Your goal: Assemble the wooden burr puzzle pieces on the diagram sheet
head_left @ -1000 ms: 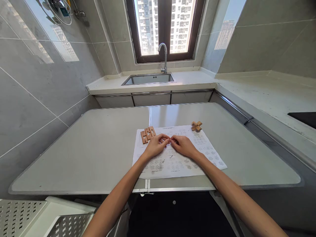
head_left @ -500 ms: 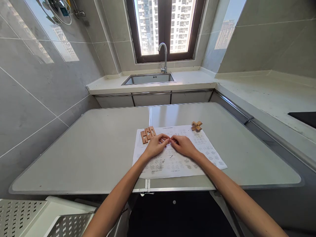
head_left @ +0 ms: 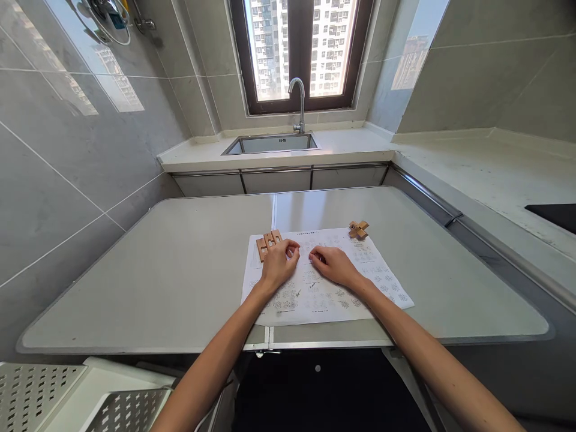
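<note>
Several flat wooden puzzle pieces (head_left: 262, 250) with cut-out notches lie side by side on a printed sheet (head_left: 324, 300). My left hand (head_left: 279, 262) is over their right end and hides part of them. Its fingers are loosely curved, the thumb apart from the fingertips, and nothing shows between them. My right hand (head_left: 333, 264) rests on the sheet, fingers curled in towards the thumb; whatever is inside, if anything, is hidden. Near the sheet's upper right corner sits an assembled wooden interlocking puzzle (head_left: 359, 229), apart from both hands.
The sheet, with rows of small diagrams and pen tick marks, lies on a pale folding table (head_left: 157, 282) with a centre seam. Beyond the table stand a counter with a sink (head_left: 270, 144) and a tap (head_left: 300, 108). A white perforated rack (head_left: 40, 390) is at lower left.
My left hand has parted from my right hand and shifted left onto the wooden pieces' right end. The right hand has stayed nearly in place.
</note>
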Demonstrator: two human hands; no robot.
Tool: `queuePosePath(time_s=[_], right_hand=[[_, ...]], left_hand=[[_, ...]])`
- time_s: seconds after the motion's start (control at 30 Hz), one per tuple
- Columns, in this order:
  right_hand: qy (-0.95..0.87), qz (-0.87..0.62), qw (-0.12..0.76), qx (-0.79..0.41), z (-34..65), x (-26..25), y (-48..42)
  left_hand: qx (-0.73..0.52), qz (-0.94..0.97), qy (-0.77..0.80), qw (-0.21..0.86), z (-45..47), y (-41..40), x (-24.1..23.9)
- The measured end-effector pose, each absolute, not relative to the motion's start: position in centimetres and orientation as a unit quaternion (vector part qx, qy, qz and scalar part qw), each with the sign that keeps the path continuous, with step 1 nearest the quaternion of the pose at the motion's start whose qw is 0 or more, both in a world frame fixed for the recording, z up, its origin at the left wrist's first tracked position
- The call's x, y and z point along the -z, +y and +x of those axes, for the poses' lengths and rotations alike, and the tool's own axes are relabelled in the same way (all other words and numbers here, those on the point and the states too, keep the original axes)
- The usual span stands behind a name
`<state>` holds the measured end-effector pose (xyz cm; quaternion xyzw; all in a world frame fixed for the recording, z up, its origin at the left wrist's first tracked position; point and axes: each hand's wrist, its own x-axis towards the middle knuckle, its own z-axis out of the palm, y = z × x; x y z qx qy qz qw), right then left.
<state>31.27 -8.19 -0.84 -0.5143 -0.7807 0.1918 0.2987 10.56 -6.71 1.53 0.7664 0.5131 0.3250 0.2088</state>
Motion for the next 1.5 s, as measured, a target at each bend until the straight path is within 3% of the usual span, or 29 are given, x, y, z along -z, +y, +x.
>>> queuePosePath(time_s=[0.23,0.4,0.73,1.5], right_hand=[[-0.779,-0.517,0.295,-0.196,31.3,0.7,-8.3],[-0.779,-0.519,0.293,-0.195,31.2,0.8,-8.2],[-0.780,-0.518,0.292,-0.193,31.3,0.7,-8.3],[-0.776,-0.516,0.313,-0.183,31.1,0.9,-8.3]], left_hand=[[-0.310,0.763,0.564,0.067,10.1,-6.5,-0.3],[-0.216,0.747,0.628,0.010,9.8,-6.1,0.5],[-0.191,0.727,0.658,0.056,9.6,-5.5,1.9],[-0.213,0.877,0.416,0.111,10.3,-7.0,-0.1]])
